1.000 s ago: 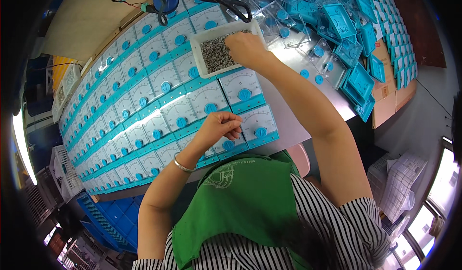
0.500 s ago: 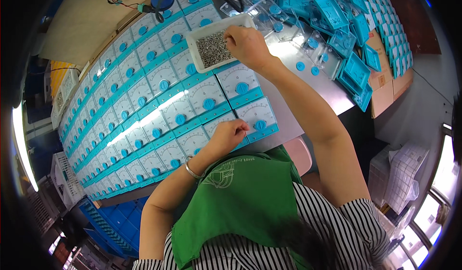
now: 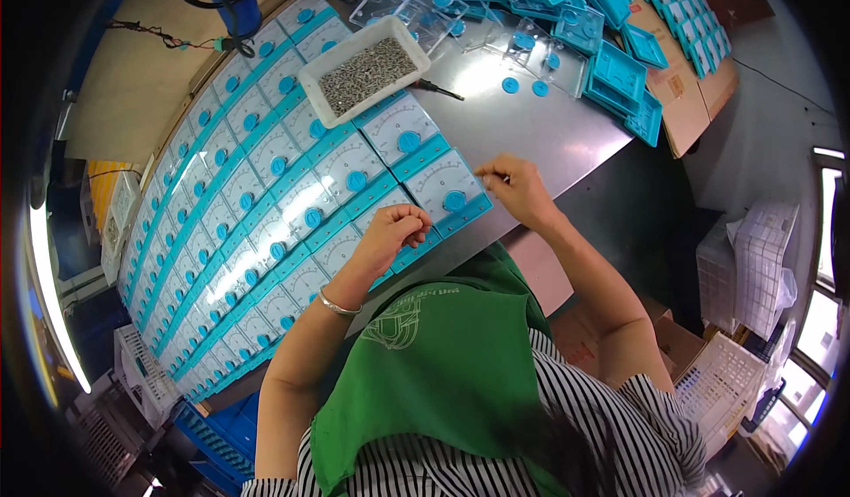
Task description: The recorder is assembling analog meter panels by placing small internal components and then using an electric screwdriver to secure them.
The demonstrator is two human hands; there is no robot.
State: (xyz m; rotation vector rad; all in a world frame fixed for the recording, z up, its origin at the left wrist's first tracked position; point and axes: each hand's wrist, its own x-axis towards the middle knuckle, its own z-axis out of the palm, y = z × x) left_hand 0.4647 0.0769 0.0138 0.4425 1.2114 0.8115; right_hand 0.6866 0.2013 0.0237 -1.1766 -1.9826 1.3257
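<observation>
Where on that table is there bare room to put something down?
One free patch: metal tabletop bordered by the nearest dial meters, the right hand, loose blue discs and turquoise casings. Crowded: the left side, with meters in tight rows and a white screw bin over some, and the far side, with jumbled casings and clear covers.

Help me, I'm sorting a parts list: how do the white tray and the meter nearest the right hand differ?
The white tray is open and holds many small metal pieces; the meter has a scale face with a blue knob. The tray overlaps several other meters, while the meter sits at its row's end. Both look roughly rectangular.
</observation>
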